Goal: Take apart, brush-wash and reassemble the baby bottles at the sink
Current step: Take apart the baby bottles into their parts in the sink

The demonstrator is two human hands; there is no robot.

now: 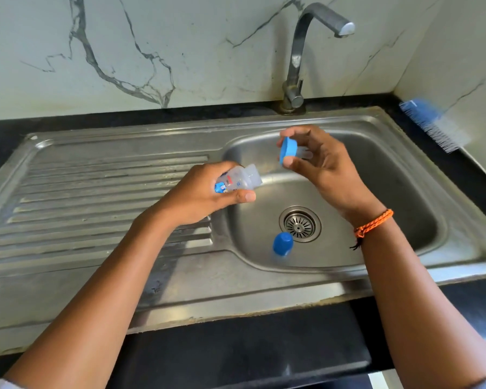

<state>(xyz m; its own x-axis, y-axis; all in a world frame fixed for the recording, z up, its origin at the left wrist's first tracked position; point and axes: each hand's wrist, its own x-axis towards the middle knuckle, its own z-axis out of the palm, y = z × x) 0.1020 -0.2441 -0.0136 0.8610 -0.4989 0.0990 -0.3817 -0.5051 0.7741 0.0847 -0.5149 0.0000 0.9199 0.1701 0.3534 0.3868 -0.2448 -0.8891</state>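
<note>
Clear plastic bottle (240, 181), neck bare, lies sideways gripped in the left hand (205, 196). Right hand (317, 164) pinches the blue ring (288, 151) with its teat, centre frame.

Blue collar (288, 151), blue cap (283, 243), orange wristband (373, 223), grey-veined white marble wall (152, 51).

Bare forearms, a braided orange cord bracelet (373, 223) with a dark tassel on the right wrist.

White marble-veined wall (180, 46) behind black countertop (250, 346), daylit.
</note>
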